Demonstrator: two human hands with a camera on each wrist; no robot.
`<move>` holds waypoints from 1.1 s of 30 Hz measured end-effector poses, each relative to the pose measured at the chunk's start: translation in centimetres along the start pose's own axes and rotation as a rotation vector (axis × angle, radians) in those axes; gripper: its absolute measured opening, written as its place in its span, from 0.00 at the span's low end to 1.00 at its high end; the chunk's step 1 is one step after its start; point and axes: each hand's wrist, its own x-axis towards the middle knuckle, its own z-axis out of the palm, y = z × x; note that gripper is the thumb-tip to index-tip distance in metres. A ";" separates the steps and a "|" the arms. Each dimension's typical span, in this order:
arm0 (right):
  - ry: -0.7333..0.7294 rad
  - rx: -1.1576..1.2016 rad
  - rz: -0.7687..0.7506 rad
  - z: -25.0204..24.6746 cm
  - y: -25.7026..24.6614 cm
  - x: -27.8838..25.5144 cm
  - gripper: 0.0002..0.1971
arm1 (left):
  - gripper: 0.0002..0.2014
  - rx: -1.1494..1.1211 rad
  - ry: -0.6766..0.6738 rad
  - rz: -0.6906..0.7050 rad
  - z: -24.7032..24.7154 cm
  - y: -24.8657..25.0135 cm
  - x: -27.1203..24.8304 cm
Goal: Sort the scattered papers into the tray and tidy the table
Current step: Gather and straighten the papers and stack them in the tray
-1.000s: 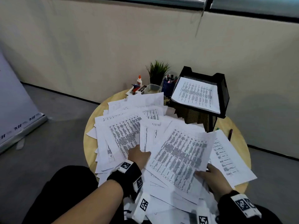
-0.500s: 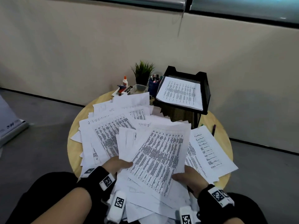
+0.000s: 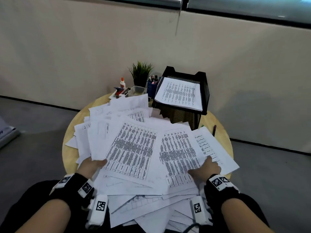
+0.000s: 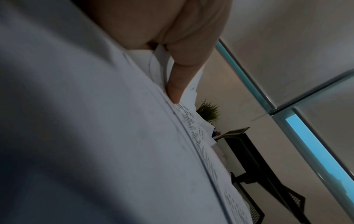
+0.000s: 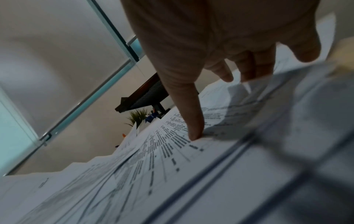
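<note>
Papers, white printed sheets [image 3: 134, 148], lie scattered in overlapping layers across the round pale wooden table [image 3: 70, 132], in front of the black mesh tray [image 3: 204, 91], which already carries a stack of sheets. Left hand [image 3: 91, 166] pinches the near-left edge of several sheets, thumb on top and fingers hidden beneath. Right hand [image 3: 206, 169] rests on the sheets nearer than the tray, fingers spread and straight, index fingertip [image 5: 194, 134] pressing the print. Just left of the tray stand a blue pen cup [image 3: 151, 87] and a small green potted plant [image 3: 140, 73].
</note>
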 end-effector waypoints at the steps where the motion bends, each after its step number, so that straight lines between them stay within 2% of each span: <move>1: 0.008 -0.006 -0.004 -0.2 0.0 0.1 0.49 | 0.21 -0.025 0.022 0.010 0.1 0.0 -0.1; 2: 0.016 -0.005 -0.024 -0.5 0.0 0.1 0.42 | 0.20 -0.040 0.044 0.001 0.1 -0.1 -0.2; 5: 0.043 0.079 -0.136 -1.4 0.2 -0.2 0.08 | 0.21 -0.056 0.069 0.007 0.1 -0.6 0.1; 6: 0.042 0.108 -0.160 -1.7 0.3 -0.4 0.05 | 0.21 -0.055 0.084 0.000 0.2 -0.6 0.1; 9: 0.060 0.181 -0.210 -3.4 0.7 -1.4 0.06 | 0.17 -0.055 0.079 -0.008 0.3 -0.4 -0.2; 12: 0.107 0.228 -0.278 -6.3 1.2 -3.5 0.07 | 0.18 -0.032 0.055 0.018 0.6 0.1 -1.0; 15: 0.261 0.290 -0.321 -10.2 2.0 -5.9 0.08 | 0.19 -0.044 0.018 0.004 0.8 0.3 -1.4; 17: 0.376 0.320 -0.358 -12.7 2.5 -6.9 0.04 | 0.22 -0.034 -0.015 -0.007 1.1 0.4 -1.7; 20: 0.428 0.435 -0.386 -15.4 3.0 -7.4 0.06 | 0.20 -0.022 -0.104 -0.014 1.9 0.4 -2.5; 23: 0.326 0.659 -0.389 -15.1 2.8 -7.1 0.07 | 0.19 -0.010 -0.180 -0.035 3.1 0.3 -3.7; 26: 0.131 0.815 -0.348 -11.1 2.3 -6.3 0.07 | 0.17 0.001 -0.213 -0.042 3.8 0.3 -4.3; 30: -0.004 0.799 -0.267 -4.2 1.4 -6.0 0.07 | 0.15 -0.082 -0.222 -0.017 4.2 -0.2 -4.7; 33: -0.093 0.766 -0.211 -0.7 0.2 -6.8 0.05 | 0.07 -0.125 -0.241 -0.011 4.4 -0.4 -4.9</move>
